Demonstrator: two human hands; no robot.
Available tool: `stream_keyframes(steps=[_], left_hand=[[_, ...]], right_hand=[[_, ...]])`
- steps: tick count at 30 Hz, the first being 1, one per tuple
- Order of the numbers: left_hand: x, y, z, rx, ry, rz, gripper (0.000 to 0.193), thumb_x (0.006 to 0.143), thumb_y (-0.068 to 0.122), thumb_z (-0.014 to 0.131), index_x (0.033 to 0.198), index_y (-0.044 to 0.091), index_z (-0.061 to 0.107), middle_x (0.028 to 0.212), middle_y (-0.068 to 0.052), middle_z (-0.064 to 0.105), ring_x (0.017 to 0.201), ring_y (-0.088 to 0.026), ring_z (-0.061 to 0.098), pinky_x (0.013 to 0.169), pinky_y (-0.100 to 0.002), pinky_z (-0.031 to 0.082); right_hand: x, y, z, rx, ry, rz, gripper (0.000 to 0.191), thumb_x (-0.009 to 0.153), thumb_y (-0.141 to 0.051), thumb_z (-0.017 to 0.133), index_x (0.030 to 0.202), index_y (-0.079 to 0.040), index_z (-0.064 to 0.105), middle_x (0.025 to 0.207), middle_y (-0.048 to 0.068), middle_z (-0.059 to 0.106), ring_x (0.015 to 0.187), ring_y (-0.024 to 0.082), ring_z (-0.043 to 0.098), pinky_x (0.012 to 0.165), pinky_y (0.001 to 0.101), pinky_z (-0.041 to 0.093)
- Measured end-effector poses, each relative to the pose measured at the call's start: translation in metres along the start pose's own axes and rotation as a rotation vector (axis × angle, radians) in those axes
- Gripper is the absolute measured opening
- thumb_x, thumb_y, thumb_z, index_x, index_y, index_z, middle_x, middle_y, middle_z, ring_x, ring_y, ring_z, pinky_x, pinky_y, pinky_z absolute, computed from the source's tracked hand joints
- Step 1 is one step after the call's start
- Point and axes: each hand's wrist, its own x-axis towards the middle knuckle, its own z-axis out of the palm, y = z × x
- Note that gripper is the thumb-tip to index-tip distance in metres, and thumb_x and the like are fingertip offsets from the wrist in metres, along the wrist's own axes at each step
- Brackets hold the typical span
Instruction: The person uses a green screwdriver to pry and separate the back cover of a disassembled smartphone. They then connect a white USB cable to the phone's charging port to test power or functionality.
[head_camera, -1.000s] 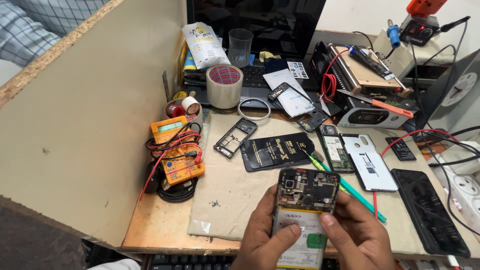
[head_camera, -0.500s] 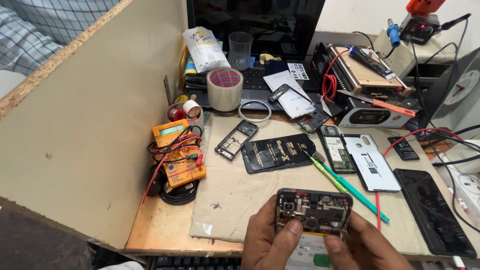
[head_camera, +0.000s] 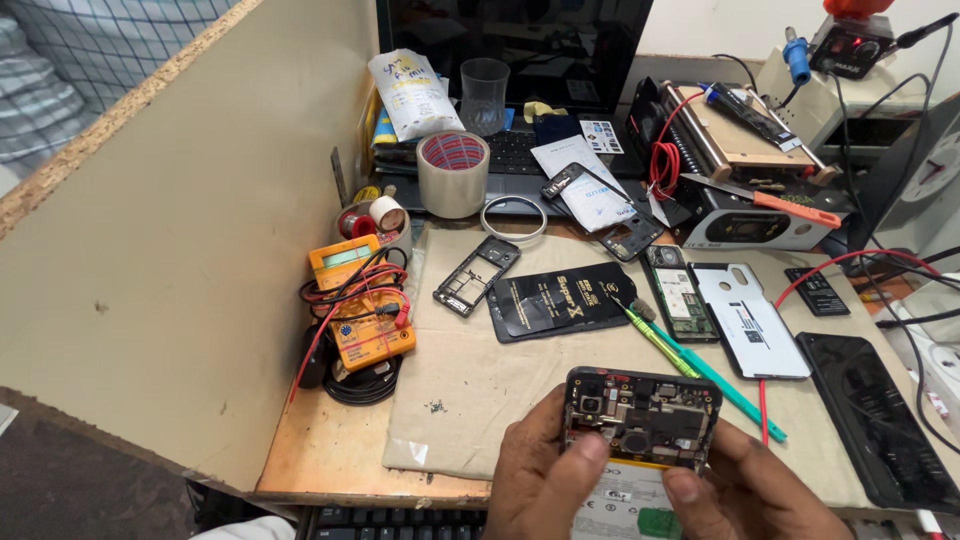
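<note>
Both hands, the left hand (head_camera: 545, 480) and the right hand (head_camera: 735, 495), are clamped on an opened smartphone with its back cover removed (head_camera: 640, 420), thumbs pressed on its exposed face and fingers behind, holding it low over the near edge of the beige paper work mat (head_camera: 470, 390), apparently tilted up so the dark, densely packed circuit board and round camera modules face the wearer. Near it lie a slim green plastic pry tool (head_camera: 655, 340) and a glossy black rectangular film packet (head_camera: 565, 300), while an orange boxy multimeter with coiled red and black leads (head_camera: 360, 310) sits off to the left, seemingly kept within reach.
</note>
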Motion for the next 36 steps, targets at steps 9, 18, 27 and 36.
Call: stream_keyframes(steps=[9, 18, 27, 36], left_hand=[[0.002, 0.003, 0.009, 0.261, 0.129, 0.005, 0.035, 0.096, 0.012, 0.056, 0.123, -0.007, 0.067, 0.104, -0.017, 0.079, 0.099, -0.016, 0.072, 0.090, -0.032, 0.056], [-0.003, -0.002, 0.003, 0.510, 0.111, 0.039, 0.035, 0.094, 0.015, 0.060, 0.121, -0.005, 0.068, 0.095, -0.015, 0.083, 0.092, -0.015, 0.079, 0.084, -0.033, 0.063], [-0.008, -0.007, -0.003, 0.488, 0.115, 0.052, 0.035, 0.094, 0.014, 0.060, 0.123, -0.004, 0.069, 0.093, -0.016, 0.083, 0.089, -0.017, 0.079, 0.082, -0.031, 0.063], [-0.006, -0.013, -0.004, 0.572, 0.161, 0.045, 0.034, 0.094, 0.013, 0.060, 0.120, -0.004, 0.072, 0.088, -0.015, 0.083, 0.081, -0.015, 0.076, 0.075, -0.030, 0.061]], right_hand=[[0.008, 0.028, -0.026, 0.195, -0.150, 0.064, 0.048, 0.100, -0.001, 0.065, 0.146, 0.011, 0.059, 0.121, 0.033, 0.074, 0.087, 0.030, 0.067, 0.071, 0.0404, 0.050], [0.006, 0.020, -0.023, 0.454, -0.230, 0.018, 0.044, 0.100, -0.001, 0.058, 0.140, 0.015, 0.061, 0.126, 0.033, 0.076, 0.114, 0.032, 0.074, 0.096, 0.0432, 0.057], [-0.004, 0.036, -0.019, 0.159, -0.064, 0.012, 0.037, 0.101, 0.002, 0.062, 0.137, 0.010, 0.065, 0.106, 0.030, 0.080, 0.080, 0.020, 0.063, 0.069, 0.0327, 0.048], [-0.003, 0.011, -0.005, 0.330, -0.068, -0.036, 0.041, 0.091, 0.001, 0.060, 0.132, 0.006, 0.058, 0.121, 0.031, 0.074, 0.108, 0.030, 0.074, 0.089, 0.0373, 0.059]])
